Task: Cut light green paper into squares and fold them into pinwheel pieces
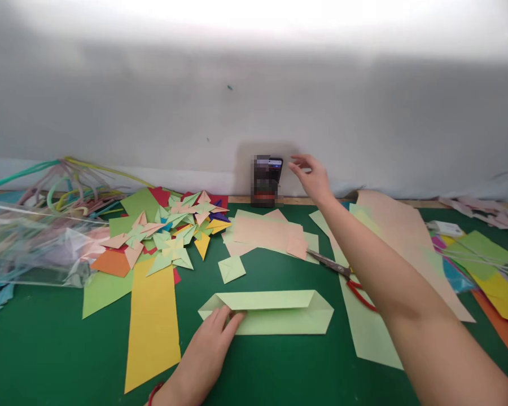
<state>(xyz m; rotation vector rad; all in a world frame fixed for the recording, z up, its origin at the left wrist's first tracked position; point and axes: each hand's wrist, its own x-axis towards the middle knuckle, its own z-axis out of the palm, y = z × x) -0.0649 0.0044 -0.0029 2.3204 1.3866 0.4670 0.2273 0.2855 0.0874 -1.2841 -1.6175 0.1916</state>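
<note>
My left hand (pixel 215 344) rests at the left end of a folded light green paper (pixel 279 321), its fingertips on the fold and partly hidden by it. The paper is a long strip with angled ends, its upper flap slightly raised. My right hand (pixel 311 176) is lifted off the table, holding nothing, with fingers curved and apart. It is just right of a phone (pixel 275 175) that leans upright against the wall and is partly blurred out. Behind the strip lies a small folded green square (pixel 232 269). Scissors (pixel 334 264) with red handles lie partly under my right forearm.
Folded paper stars (pixel 169 254) pile up at left, beside a yellow sheet (pixel 152 321). Pipe cleaners (pixel 63 192) and a clear plastic bag (pixel 38 248) lie far left. Pale paper pieces (pixel 258 231) are near the wall; larger sheets (pixel 398 242) and coloured papers (pixel 482 254) are at right.
</note>
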